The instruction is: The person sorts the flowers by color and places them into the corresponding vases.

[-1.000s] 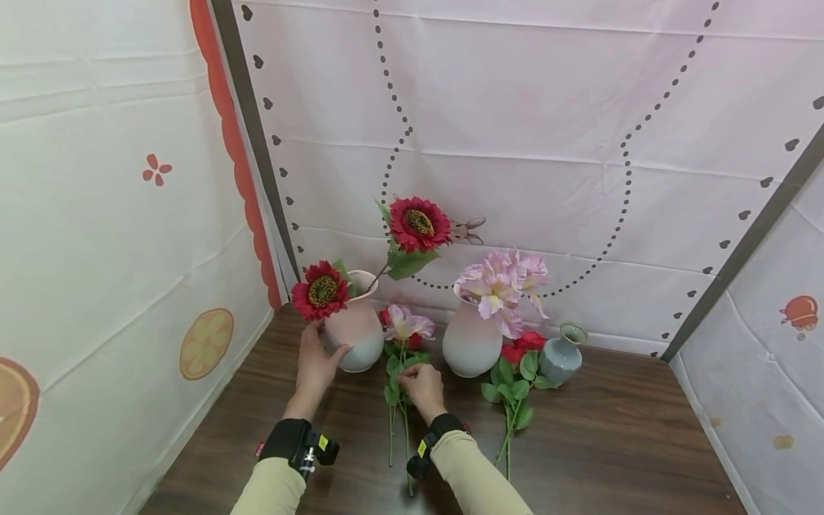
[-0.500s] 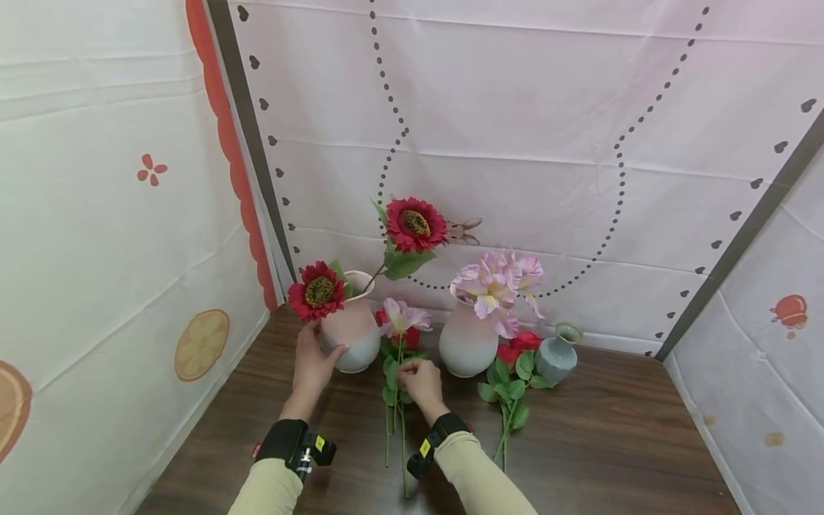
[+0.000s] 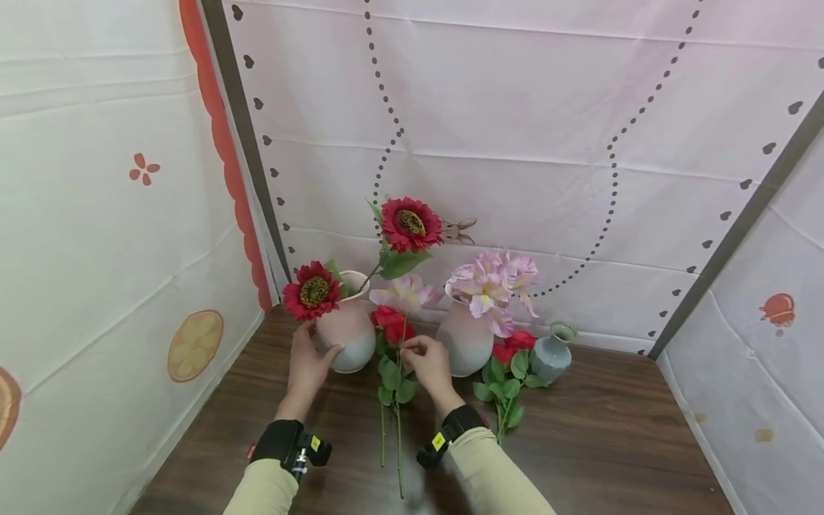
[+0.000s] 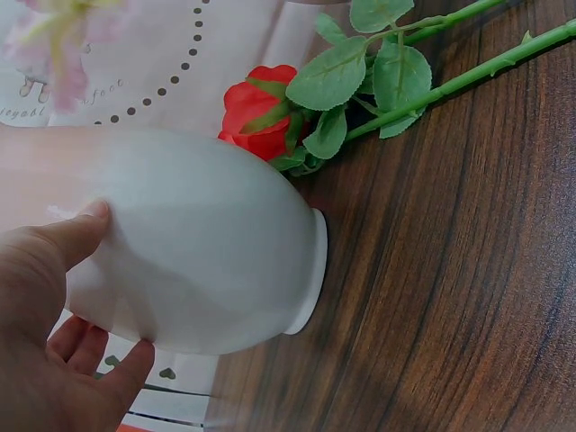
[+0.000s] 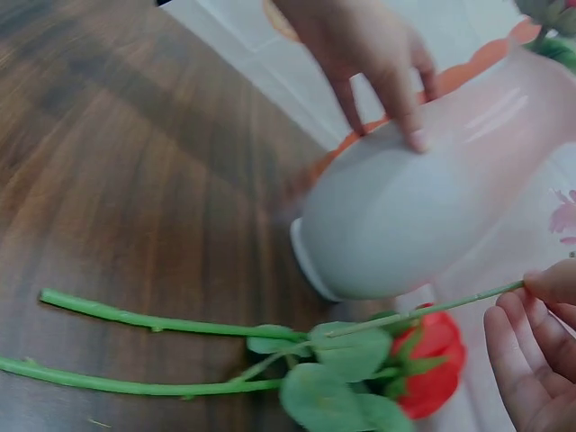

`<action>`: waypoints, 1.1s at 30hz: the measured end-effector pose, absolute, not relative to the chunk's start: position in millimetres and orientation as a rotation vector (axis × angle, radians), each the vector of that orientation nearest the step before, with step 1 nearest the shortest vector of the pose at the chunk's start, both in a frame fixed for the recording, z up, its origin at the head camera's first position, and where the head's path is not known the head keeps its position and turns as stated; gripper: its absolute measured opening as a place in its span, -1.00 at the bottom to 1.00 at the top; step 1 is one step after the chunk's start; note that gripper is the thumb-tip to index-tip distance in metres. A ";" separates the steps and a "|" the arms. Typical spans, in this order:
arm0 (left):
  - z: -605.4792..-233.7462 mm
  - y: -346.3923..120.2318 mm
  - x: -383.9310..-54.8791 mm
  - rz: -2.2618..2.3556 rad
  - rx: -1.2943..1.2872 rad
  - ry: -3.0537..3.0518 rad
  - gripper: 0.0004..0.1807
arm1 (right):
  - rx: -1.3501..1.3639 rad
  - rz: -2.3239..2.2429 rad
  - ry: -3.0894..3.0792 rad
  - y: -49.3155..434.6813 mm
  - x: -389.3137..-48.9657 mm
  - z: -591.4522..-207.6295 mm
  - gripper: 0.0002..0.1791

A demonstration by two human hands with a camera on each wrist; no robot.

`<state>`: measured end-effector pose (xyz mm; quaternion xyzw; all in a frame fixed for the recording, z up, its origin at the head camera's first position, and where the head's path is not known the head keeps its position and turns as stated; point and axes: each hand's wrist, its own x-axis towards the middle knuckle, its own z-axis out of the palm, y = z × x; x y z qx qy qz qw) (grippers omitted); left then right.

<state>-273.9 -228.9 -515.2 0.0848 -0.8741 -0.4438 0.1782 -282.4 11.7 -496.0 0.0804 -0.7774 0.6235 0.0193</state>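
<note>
My left hand [image 3: 307,365] grips the lower body of a pink-to-white vase [image 3: 347,332], thumb and fingers on its two sides. The vase stands upright and holds two red sunflower-like flowers [image 3: 412,223]. My right hand [image 3: 430,363] pinches the thin stem of a pink iris-like flower [image 3: 407,293] between thumb and fingertips. Its bloom is raised just right of the held vase, above a red rose [image 5: 434,364]. In the right wrist view the green stem [image 5: 468,299] runs away from the fingertips. Green rose stems [image 3: 399,458] lie on the table below.
A second pink-white vase [image 3: 465,340] with several pink blooms [image 3: 492,286] stands to the right. Beyond it are more red roses [image 3: 513,345] and a small blue-grey vase [image 3: 551,359]. Printed cloth walls [image 3: 502,143] enclose the dark wooden table [image 3: 611,436].
My right hand has lifted the pink flower up and away from the roses, uncovering the red rose beneath. My left hand stays on the vase; the head view has shifted slightly.
</note>
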 end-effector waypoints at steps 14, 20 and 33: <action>-514.7 -229.0 -272.8 -1.254 0.222 -2.480 -0.15 | 0.343 1.802 -2.282 36.9 -283.4 -452.4 -0.88; -514.3 -229.0 -273.1 -1.248 0.219 -2.481 -0.15 | 0.378 1.781 -2.204 46.7 -282.6 -430.2 -0.87; -513.7 -228.7 -273.1 -1.259 0.240 -2.484 -0.16 | 0.407 1.721 -2.119 68.4 -257.5 -368.8 -0.84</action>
